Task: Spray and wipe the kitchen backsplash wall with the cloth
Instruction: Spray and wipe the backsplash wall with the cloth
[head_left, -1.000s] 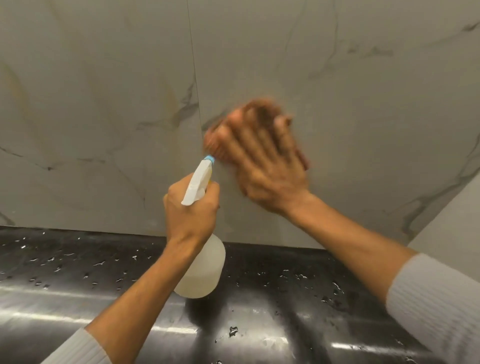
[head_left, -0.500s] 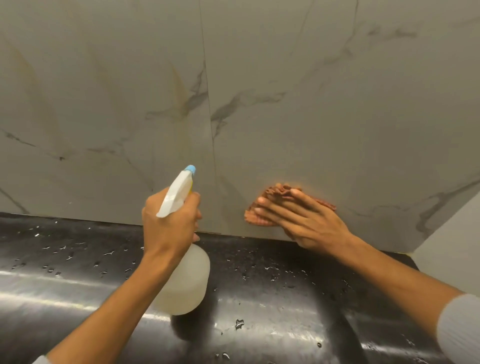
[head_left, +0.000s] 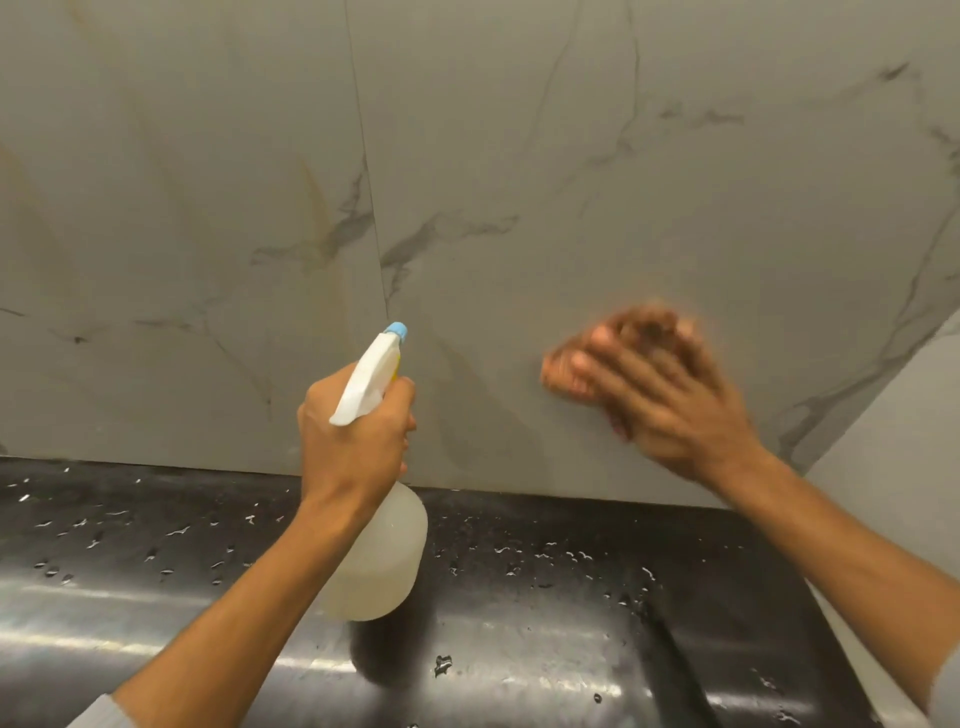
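The backsplash wall (head_left: 519, 156) is grey-white marble-look tile with dark veins and a vertical seam left of centre. My right hand (head_left: 670, 400) lies flat against the wall, blurred with motion, pressing an orange-brown cloth (head_left: 558, 374) whose edge shows past my fingertips on the left. My left hand (head_left: 353, 447) grips the neck of a translucent white spray bottle (head_left: 379, 561) with a white trigger head and blue nozzle (head_left: 396, 330) pointing up at the wall. The bottle hangs above the counter.
A black glossy countertop (head_left: 571, 597) runs along the foot of the wall, dotted with water droplets. A plain pale side wall (head_left: 893, 457) meets the backsplash at the right.
My right hand with the cloth swept from up on the wall down to its foot, then back up and to the right. My left hand has kept its hold on the bottle.
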